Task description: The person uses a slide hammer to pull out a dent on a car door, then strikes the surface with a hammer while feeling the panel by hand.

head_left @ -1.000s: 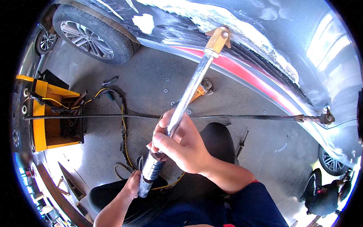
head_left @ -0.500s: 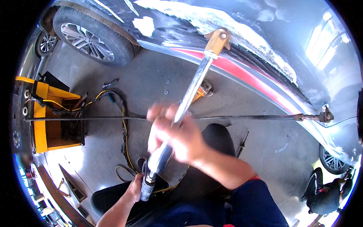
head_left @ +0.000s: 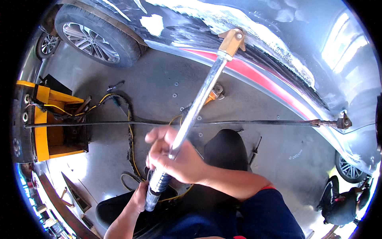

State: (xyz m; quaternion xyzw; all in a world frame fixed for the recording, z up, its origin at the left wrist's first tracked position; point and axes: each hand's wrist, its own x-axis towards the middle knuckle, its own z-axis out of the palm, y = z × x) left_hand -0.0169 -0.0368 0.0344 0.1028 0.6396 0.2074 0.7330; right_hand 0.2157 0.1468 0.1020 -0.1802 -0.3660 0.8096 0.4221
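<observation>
A long silver pulling tool [head_left: 199,105] runs from its brass-coloured head [head_left: 231,41], set against the grey car body panel [head_left: 278,24], down to a dark ribbed handle [head_left: 156,187]. My right hand [head_left: 177,159] is wrapped around the shaft just above that handle. My left hand [head_left: 139,197] grips the handle's lower end from the left, partly hidden behind it. The panel around the head shows white sanded patches [head_left: 223,18].
A thin dark rod [head_left: 254,122] spans the floor from a yellow machine [head_left: 43,119] to a clamp [head_left: 344,121] on the car. Yellow and black cables [head_left: 129,131] trail on the concrete. A car wheel [head_left: 95,34] stands at upper left, and a black seat [head_left: 227,149] is below me.
My right hand has slid along the shaft, blurring half a second ago, and now sits slightly lower, nearer the handle. The tool's head stays against the panel.
</observation>
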